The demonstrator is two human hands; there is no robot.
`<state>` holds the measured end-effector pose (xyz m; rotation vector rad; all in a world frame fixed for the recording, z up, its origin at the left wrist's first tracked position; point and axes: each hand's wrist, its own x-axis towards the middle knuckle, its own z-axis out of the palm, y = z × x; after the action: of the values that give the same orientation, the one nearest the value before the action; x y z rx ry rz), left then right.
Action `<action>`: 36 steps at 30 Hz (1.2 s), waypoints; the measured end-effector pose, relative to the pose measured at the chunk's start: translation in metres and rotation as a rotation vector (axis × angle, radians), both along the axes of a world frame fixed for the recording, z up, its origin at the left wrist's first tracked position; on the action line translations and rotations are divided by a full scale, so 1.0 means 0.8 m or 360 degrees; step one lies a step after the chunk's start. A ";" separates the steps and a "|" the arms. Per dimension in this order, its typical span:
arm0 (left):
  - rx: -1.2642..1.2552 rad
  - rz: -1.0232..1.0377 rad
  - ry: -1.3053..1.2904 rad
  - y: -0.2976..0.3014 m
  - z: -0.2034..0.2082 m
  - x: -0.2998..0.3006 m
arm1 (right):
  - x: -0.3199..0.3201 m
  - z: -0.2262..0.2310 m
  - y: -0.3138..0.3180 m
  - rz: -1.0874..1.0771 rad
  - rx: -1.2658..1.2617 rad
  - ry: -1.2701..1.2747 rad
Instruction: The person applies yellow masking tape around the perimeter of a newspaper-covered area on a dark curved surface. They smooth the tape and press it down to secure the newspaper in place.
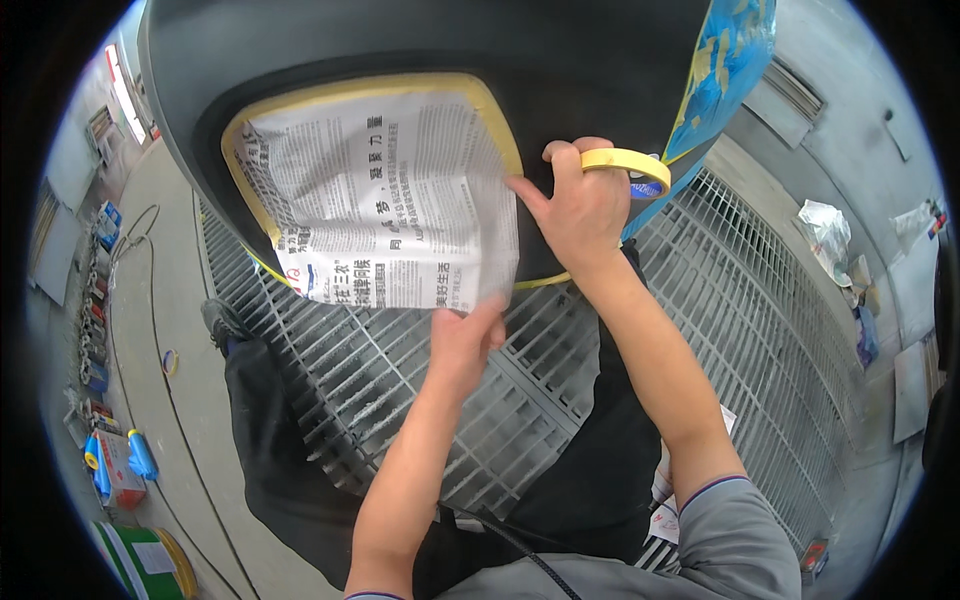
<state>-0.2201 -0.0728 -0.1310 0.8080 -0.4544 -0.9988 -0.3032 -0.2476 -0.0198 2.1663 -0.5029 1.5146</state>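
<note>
Newspaper (370, 190) overhangs panel (330, 40) edge; hands (592, 212) at right; open grating (740, 300) below.

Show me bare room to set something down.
The left floor patch between the grating and the yellow ring looks free; so does grating between the legs, though gapped. Crowded: the row of containers at far left, and the right side of the newspaper, with left hand, right hand and tape roll.

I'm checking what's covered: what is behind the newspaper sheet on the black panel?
Around the newspaper sheet, yellow tape and black panel show; floor grating shows below its lower edge. Whatever lies directly behind the sheet is covered.
</note>
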 end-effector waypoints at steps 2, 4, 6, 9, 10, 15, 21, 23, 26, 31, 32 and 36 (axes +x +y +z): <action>0.0062 0.0009 0.0073 -0.006 0.003 0.001 | -0.003 0.000 -0.001 0.0013 0.0072 0.0034; 0.0105 0.0030 0.0141 -0.010 0.003 0.005 | -0.003 0.001 0.001 0.0016 0.0095 0.0040; 0.0190 0.0123 -0.0091 -0.012 0.007 0.014 | -0.003 -0.001 -0.002 0.0003 0.0081 0.0032; 0.0091 0.0361 -0.0549 -0.010 0.020 0.028 | 0.000 -0.012 -0.010 0.0016 0.0089 0.0005; -0.0051 0.0469 -0.0785 -0.014 0.012 0.039 | 0.002 -0.012 -0.012 0.0033 0.0072 -0.0003; -0.0230 0.1023 -0.2147 -0.001 0.006 0.100 | 0.002 -0.011 -0.015 0.0034 0.0033 -0.0028; -0.0223 0.1200 -0.2864 0.005 -0.003 0.146 | 0.003 -0.017 -0.019 0.0066 0.0019 -0.0062; -0.0194 0.1083 -0.2919 0.006 -0.002 0.155 | 0.006 -0.019 -0.021 0.0076 0.0028 -0.0070; -0.0031 0.0920 -0.3038 0.003 -0.002 0.157 | 0.003 -0.021 -0.024 0.0077 -0.0007 -0.0083; 0.0136 0.1138 -0.3274 0.002 -0.034 0.176 | 0.007 -0.025 -0.021 0.0148 0.0045 -0.0125; 0.0188 0.1139 -0.3290 0.004 -0.041 0.178 | 0.006 -0.027 -0.019 0.0197 0.0065 -0.0143; 0.0333 0.1087 -0.3279 0.003 -0.047 0.180 | 0.002 -0.050 -0.009 0.0514 0.0224 -0.0163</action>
<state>-0.0762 -0.0701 -0.1690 1.8337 -1.6221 0.7971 -0.3019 -0.2546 -0.0595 2.3762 -0.3098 1.8158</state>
